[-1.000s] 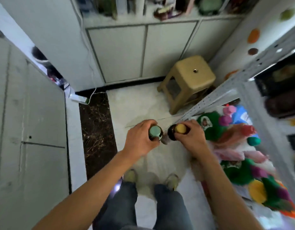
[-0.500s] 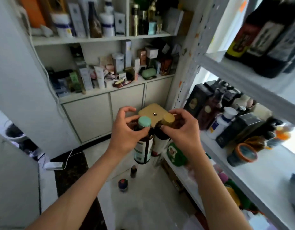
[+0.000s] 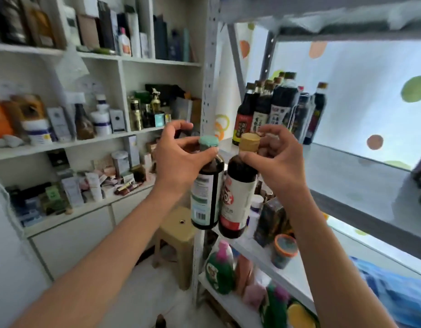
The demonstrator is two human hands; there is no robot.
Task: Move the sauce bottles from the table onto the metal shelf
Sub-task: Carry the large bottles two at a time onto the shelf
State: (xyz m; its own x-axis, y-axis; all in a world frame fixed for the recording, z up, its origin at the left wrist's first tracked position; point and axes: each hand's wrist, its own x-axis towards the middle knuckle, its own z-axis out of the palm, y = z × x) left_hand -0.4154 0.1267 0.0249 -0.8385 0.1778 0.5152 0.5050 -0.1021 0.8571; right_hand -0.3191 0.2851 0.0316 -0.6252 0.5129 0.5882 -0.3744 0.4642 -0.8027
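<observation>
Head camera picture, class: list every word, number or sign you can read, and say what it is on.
No text can be read.
Left bottle: barcode and print, too blurred.
Right bottle: red-and-white label, characters too blurred.
Shelf bottles: labels too blurred.
Boxes on the white shelves: too small.

The left hand (image 3: 181, 157) gripped a green-capped sauce bottle (image 3: 206, 192), the right hand (image 3: 275, 159) a yellow-capped one (image 3: 237, 197), touching, near the metal shelf (image 3: 346, 176).
</observation>
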